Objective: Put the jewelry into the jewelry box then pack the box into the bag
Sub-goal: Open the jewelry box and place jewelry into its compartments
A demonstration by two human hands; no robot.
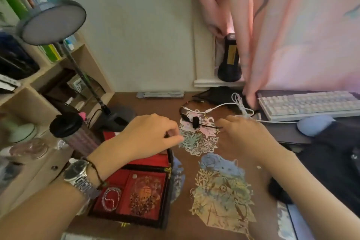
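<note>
The jewelry box [136, 197] sat open nearest me, beads in its red trays. Beyond it my left hand [148, 136] and right hand [241, 134] pinched a black cord [196, 122] between them over the desk [185, 191].

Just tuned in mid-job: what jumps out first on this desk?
Both hands meet over a black cord choker lying on a lacy paper cutout at desk centre, left hand and right hand pinching either end. Below the left wrist sits the open red-lined jewelry box, already holding a pale bead bracelet and a dark red bead strand. A larger gold-and-blue cutout lies beside the box.
</note>
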